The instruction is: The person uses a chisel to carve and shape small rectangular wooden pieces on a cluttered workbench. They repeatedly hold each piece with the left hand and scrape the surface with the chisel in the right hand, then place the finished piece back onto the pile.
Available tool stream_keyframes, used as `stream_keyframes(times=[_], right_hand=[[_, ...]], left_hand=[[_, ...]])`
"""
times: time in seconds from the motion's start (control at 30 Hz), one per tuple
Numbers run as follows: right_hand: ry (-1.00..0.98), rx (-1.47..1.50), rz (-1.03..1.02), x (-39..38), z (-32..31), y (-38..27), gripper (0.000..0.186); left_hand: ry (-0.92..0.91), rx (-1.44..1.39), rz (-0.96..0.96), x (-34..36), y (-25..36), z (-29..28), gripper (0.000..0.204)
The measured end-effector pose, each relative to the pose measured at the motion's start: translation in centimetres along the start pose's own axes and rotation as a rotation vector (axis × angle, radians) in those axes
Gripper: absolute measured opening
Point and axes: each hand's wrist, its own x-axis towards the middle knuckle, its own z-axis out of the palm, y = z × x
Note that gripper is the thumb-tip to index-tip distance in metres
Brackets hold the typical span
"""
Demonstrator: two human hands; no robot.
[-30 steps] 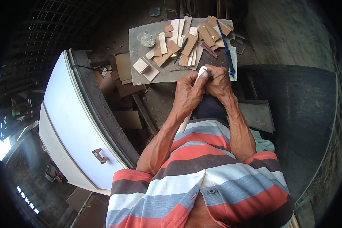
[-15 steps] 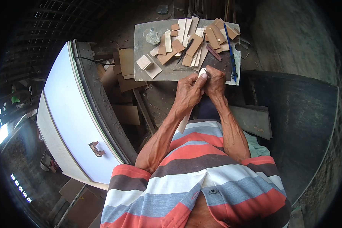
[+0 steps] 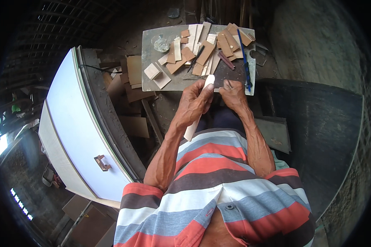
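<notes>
Head view, the feed I work from:

1. L hand [image 3: 195, 101], 1 ea. Closed on a pale wood strip [image 3: 191, 131], thumb pressed on its face nr. top end. Strip sits tilted: top end pokes out past thumb, seen against worktop's near edge; btm end hangs down nr. striped shirt [image 3: 206, 183].

2. R hand [image 3: 233, 95], 1 ea. Fingers curled, just R of strip's top end, apart fr. L hand. Blurred on my screen; I can't tell if it's gripping anything.

3. Worktop [image 3: 148, 53], grey, 1 ea., beyond both hands. Carries, L to R as I see it:
- pale sq. block [image 3: 153, 71], on a flat pale pc.
- clear round container [image 3: 161, 45], nr. far L corner
- black thin tool [image 3: 196, 59], among offcuts
- brown pcs. [image 3: 205, 53], sev., overlapping w/ pale strips [image 3: 193, 36]
- dark red pcs. [image 3: 226, 60], side by side
- blue long tool [image 3: 243, 49], along R edge

4. L of person: white panel [image 3: 82, 119] w/ brown handle [image 3: 102, 163].

5. R of person: lg. dark board [image 3: 321, 123].
</notes>
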Motion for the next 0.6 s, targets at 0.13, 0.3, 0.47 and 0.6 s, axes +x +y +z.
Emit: stream_keyframes(times=[0.13, 0.3, 0.47, 0.6], right_hand=[[-0.032, 0.012, -0.080, 0.5, -1.2, -3.4, 0.010], [-0.092, 0.083, -0.085, 1.1, -2.1, -4.3, 0.010], [-0.032, 0.004, -0.079, 1.3, -2.0, -2.8, 0.013], [0.023, -0.120, -0.003, 1.9, -1.6, -2.2, 0.014]], left_hand=[[-0.003, -0.052, -0.031, 0.5, 0.1, 0.6, 0.022], [-0.005, 0.004, -0.021, 0.8, 0.1, 1.7, 0.021], [-0.025, 0.041, -0.030, 1.1, 0.1, 2.4, 0.023], [-0.020, -0.050, -0.090, 1.9, -0.8, 2.4, 0.024]])
